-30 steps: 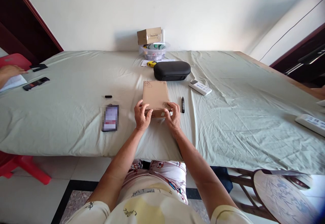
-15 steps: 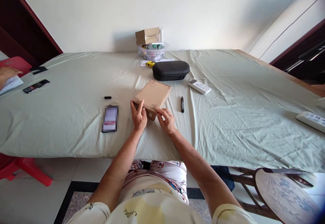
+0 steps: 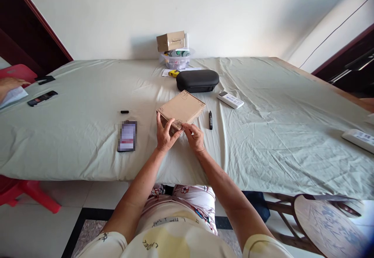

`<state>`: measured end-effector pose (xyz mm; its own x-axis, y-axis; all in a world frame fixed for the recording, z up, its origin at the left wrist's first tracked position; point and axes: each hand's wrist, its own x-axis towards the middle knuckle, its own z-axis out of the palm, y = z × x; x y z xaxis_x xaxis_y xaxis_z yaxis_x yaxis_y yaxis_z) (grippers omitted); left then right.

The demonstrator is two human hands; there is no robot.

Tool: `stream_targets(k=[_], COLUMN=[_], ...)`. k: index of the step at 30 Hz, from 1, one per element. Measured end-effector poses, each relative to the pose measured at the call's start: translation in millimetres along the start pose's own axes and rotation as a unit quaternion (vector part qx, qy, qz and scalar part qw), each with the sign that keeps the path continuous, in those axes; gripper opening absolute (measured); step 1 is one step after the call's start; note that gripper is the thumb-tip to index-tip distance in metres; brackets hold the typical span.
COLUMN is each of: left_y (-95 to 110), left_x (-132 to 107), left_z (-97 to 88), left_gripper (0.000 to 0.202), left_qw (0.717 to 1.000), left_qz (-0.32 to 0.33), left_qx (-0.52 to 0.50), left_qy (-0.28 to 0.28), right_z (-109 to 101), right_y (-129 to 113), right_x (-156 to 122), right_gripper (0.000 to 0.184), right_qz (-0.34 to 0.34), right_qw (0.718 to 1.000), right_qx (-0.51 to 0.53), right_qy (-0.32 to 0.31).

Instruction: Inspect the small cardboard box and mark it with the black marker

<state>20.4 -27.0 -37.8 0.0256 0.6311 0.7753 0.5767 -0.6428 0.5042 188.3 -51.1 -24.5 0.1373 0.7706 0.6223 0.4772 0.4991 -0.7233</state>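
Note:
A flat brown cardboard box (image 3: pixel 181 109) with dark scribbled marks at its corners lies on the cloth-covered table, one corner pointing toward me. My left hand (image 3: pixel 165 136) holds its left front side, with fingers along the edge and the thumb by the near corner. At that same corner, my right hand (image 3: pixel 194 138) pinches the box's edge between thumb and fingers. Whether a flap or tape is in that pinch is too small to tell. A black marker (image 3: pixel 210 120) lies uncapped-looking to the right, and a small black cap (image 3: pixel 124 112) sits to the left.
Behind the box lies a black zip case (image 3: pixel 198 80). A phone (image 3: pixel 127 136) is on the left, a white device (image 3: pixel 230 99) on the right. Farther back stand a plastic tub (image 3: pixel 177 62) and another carton (image 3: pixel 171 41). Another person's hand (image 3: pixel 11 86) shows at far left.
The box has turned and shifted slightly right, its near corner now between my hands. My left thumb has moved to that corner, and both hands are closer together.

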Motion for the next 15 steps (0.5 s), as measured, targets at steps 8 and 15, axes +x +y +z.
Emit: stream_targets(k=[8,15], left_y=[5.0,-2.3], left_x=[2.7,4.4], left_z=[-2.9,-4.8], left_gripper=[0.048,0.045], left_qw=[0.999,0.999], left_qz=[0.043,0.032], left_qx=[-0.004,-0.003], left_qy=[-0.002,0.018], right_z=[-20.8,-37.7], right_y=[31.6,46.2], right_x=[16.6,25.3], right_gripper=[0.044,0.043], right_qz=[0.105,0.087], right_qw=[0.986,0.979], right_qx=[0.012,-0.031], right_qy=[0.130,0.182])
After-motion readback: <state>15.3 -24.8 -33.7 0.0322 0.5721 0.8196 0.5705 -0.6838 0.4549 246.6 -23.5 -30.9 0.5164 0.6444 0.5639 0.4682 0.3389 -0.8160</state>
